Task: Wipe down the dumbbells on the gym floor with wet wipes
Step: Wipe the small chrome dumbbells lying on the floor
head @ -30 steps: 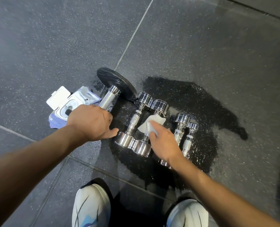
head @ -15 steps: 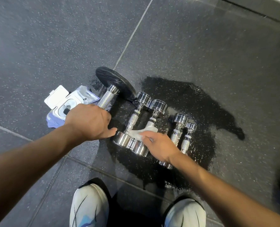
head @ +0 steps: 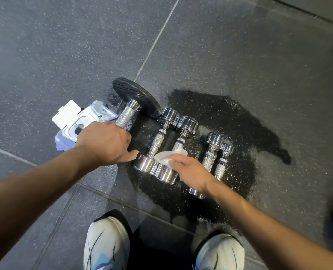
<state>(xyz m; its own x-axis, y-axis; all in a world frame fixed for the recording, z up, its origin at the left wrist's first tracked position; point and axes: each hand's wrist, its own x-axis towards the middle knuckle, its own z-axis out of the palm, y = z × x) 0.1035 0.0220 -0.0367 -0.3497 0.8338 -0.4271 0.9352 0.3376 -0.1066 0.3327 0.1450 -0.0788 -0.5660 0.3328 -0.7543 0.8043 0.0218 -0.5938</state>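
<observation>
Four chrome dumbbells are laid side by side on a dark speckled rubber gym floor (head: pixel 64 45), inside a wet patch (head: pixel 230 117) that darkens the tiles. A white wet wipe (head: pixel 167 155) is held under the curled fingers (head: pixel 176 159) of the right hand (head: pixel 189 170) and is pressed against the second chrome dumbbell (head: pixel 179 143), where its knurled handle meets its near head. The first chrome dumbbell (head: pixel 158 141) is touched by that one, head against head at both ends. The third chrome dumbbell (head: pixel 210 154) and the smaller fourth chrome dumbbell (head: pixel 223 160) are set just beside each other, a little apart from the first pair; the near end of the third is covered by the right wrist.

To the left, a plate dumbbell (head: pixel 125 115) is seen, with a black weight plate (head: pixel 136 96) at its far end. Its knurled handle is gripped at the near end by the left hand (head: pixel 105 142), whose fingers are curled down out of sight while the thumb is stretched toward the first chrome dumbbell.

A pack of wet wipes (head: pixel 80 121) is left on the floor just beyond the left hand, its white lid flipped open. Two white shoes (head: pixel 106 244) are planted at the lower edge of the view.
</observation>
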